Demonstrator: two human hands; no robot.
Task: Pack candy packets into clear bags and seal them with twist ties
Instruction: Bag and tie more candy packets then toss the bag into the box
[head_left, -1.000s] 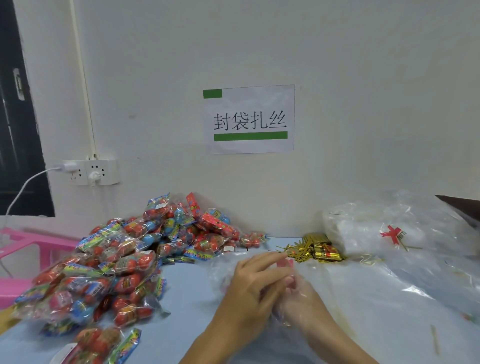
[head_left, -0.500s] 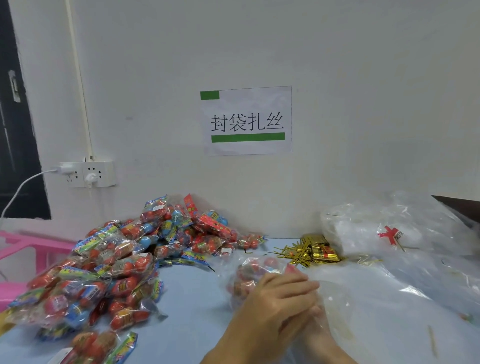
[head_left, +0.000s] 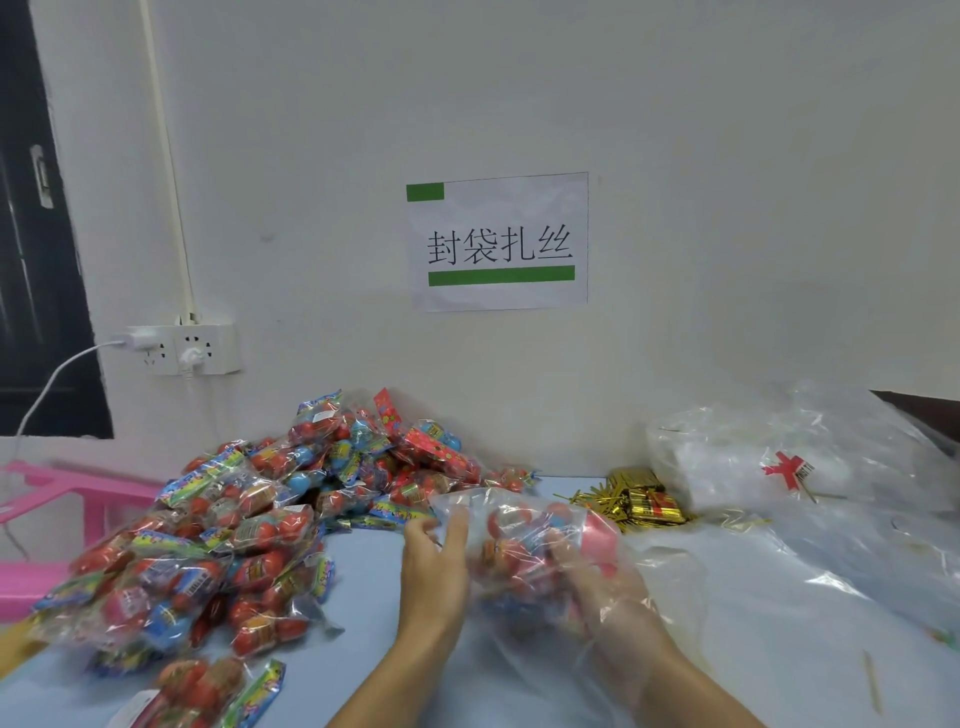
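A clear bag holding red and blue candy packets sits between my hands at the table's middle. My left hand grips the bag's left side, fingers curled on the film. My right hand lies inside the clear bag, seen through the plastic, its fingers next to the candy packets; whether it grips them is unclear. A big heap of candy packets covers the table's left. Gold twist ties lie in a pile behind the bag.
A stack of clear bags lies at the right, against the wall. Loose plastic film spreads over the light blue table. A pink stool stands at the left. A wall socket hangs above.
My hands have parted: the left moved to the bag's left side, the right went deeper into the bag. The bag with candy packets now shows between them.
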